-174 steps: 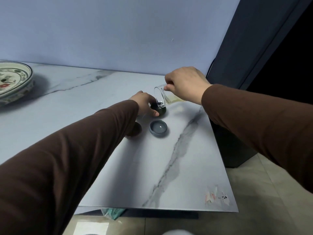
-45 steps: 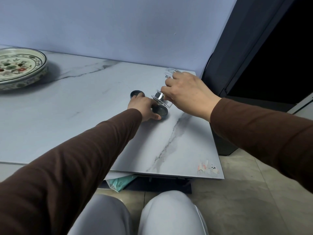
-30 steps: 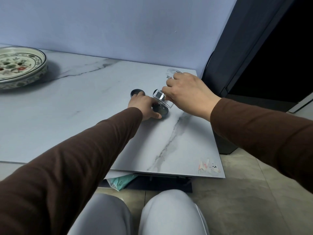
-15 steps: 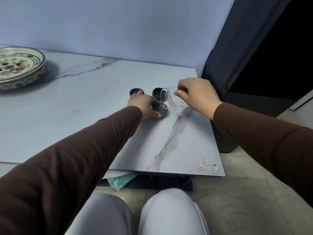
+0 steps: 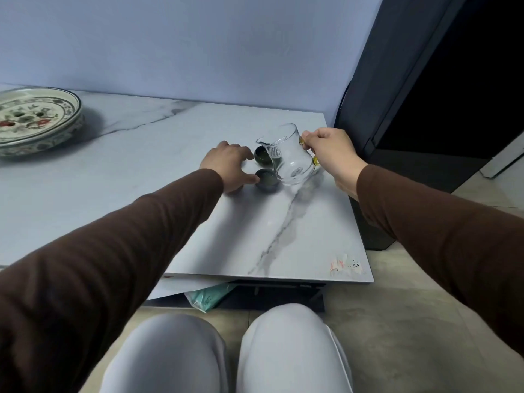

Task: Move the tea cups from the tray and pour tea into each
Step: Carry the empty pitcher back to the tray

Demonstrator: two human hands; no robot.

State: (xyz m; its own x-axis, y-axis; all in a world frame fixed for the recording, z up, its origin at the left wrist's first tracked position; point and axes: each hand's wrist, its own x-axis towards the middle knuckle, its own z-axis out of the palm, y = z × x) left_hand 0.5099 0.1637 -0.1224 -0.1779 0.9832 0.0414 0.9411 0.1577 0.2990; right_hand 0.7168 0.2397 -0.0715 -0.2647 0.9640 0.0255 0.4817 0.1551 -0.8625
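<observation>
Marble worktop (image 5: 283, 236) against a blue wall carries two dark cups (image 5: 266, 180), the near one touching the left hand (image 5: 229, 165), whose fingers lie loosely apart beside it. At its 3 o'clock the right hand (image 5: 331, 157) has its fingers clamped on the handle of a near-upright glass pitcher (image 5: 289, 157), seemingly empty. Pouring looks done; next, set the pitcher down clear of the cups. The tray (image 5: 37, 120) sits well apart at 9 o'clock.
</observation>
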